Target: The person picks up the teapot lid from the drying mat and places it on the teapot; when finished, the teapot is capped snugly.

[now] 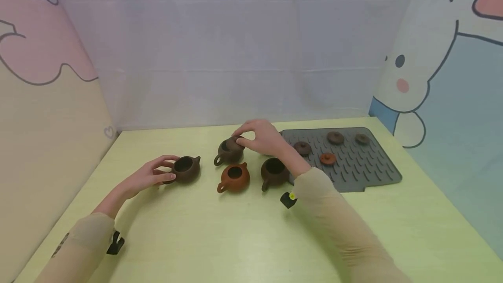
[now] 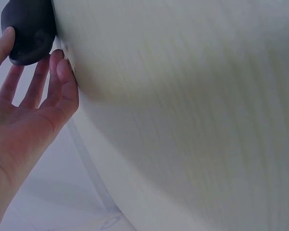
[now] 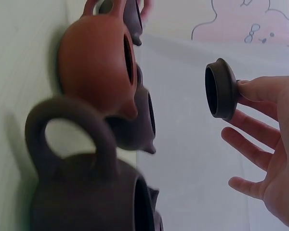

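Note:
My right hand point(image 1: 262, 136) pinches a dark brown teapot lid point(image 3: 222, 91) by its knob. In the head view the lid overlaps the mouth of a dark teapot point(image 1: 231, 156) at the back; the right wrist view shows its hollow underside, apart from the pots. On the left, my left hand point(image 1: 151, 173) holds another dark teapot point(image 1: 187, 170), thumb and fingers around its handle side; this pot is lidless. Between them sits a reddish-orange teapot point(image 1: 235, 178) with its mouth uncovered. A dark teapot point(image 1: 273, 171) stands under my right forearm, partly hidden by it.
A grey ridged mat point(image 1: 349, 178) lies on the right of the table point(image 1: 235, 239). On it are a reddish lid point(image 1: 328, 158) and three dark lids point(image 1: 302, 148). A spout tip point(image 3: 154, 195) shows behind the nearest pot in the right wrist view.

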Action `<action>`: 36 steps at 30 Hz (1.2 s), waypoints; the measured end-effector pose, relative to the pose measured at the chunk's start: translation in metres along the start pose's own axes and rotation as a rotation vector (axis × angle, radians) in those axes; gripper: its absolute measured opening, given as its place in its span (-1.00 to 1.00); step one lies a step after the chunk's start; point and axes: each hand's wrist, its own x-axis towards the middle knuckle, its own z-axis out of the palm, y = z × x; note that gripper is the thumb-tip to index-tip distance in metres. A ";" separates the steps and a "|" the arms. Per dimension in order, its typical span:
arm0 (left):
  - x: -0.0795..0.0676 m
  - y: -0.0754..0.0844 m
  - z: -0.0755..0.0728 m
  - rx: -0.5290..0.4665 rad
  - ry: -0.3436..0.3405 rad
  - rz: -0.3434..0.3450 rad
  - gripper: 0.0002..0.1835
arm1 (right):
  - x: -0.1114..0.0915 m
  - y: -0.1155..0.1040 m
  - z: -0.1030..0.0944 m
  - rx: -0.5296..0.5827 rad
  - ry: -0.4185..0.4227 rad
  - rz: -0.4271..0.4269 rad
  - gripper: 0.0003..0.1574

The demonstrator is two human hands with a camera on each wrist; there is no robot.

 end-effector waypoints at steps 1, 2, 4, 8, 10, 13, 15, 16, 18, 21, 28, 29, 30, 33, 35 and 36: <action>0.000 0.000 0.000 0.001 0.002 0.001 -0.37 | 0.003 -0.003 0.002 0.000 0.002 -0.009 -0.75; 0.000 0.001 -0.001 0.002 -0.001 0.006 -0.37 | 0.006 -0.006 0.004 -0.002 0.006 -0.019 -0.75; 0.000 0.001 -0.001 0.002 -0.003 0.007 -0.36 | 0.012 -0.011 0.010 0.004 0.013 -0.039 -0.75; -0.002 0.002 -0.001 -0.001 -0.006 0.006 -0.35 | 0.024 -0.020 0.025 0.018 0.039 -0.066 -0.76; -0.002 0.001 -0.002 -0.004 -0.006 0.007 -0.35 | 0.028 -0.026 0.033 0.028 0.049 -0.069 -0.76; -0.002 0.002 -0.002 -0.015 -0.007 0.004 -0.34 | 0.035 -0.035 0.043 0.035 0.065 -0.075 -0.76; -0.003 0.002 -0.002 -0.022 -0.011 0.001 -0.33 | 0.039 -0.042 0.050 0.037 0.067 -0.076 -0.76; -0.003 0.002 -0.002 -0.024 -0.012 0.000 -0.33 | 0.041 -0.045 0.053 0.038 0.073 -0.079 -0.76; -0.003 0.002 -0.002 -0.028 -0.014 -0.002 -0.33 | 0.045 -0.049 0.060 0.038 0.082 -0.081 -0.76; -0.002 0.003 -0.002 -0.026 -0.013 0.000 -0.33 | 0.049 -0.054 0.069 0.034 0.101 -0.078 -0.76; -0.002 0.004 -0.002 -0.032 -0.010 0.004 -0.31 | 0.058 -0.060 0.090 0.041 0.138 -0.082 -0.74; -0.002 0.004 -0.002 -0.031 -0.010 0.005 -0.31 | 0.059 -0.060 0.093 0.038 0.140 -0.083 -0.74; -0.002 0.003 -0.002 -0.030 -0.010 0.004 -0.30 | 0.059 -0.060 0.095 0.036 0.141 -0.083 -0.74; -0.002 0.002 -0.003 -0.030 -0.013 0.005 -0.29 | 0.062 -0.060 0.103 0.029 0.140 -0.075 -0.73; -0.002 0.000 -0.003 -0.029 -0.014 0.007 -0.29 | 0.063 -0.060 0.108 0.021 0.132 -0.063 -0.72; -0.002 0.000 -0.003 -0.031 -0.014 0.008 -0.29 | 0.064 -0.060 0.111 0.022 0.129 -0.059 -0.72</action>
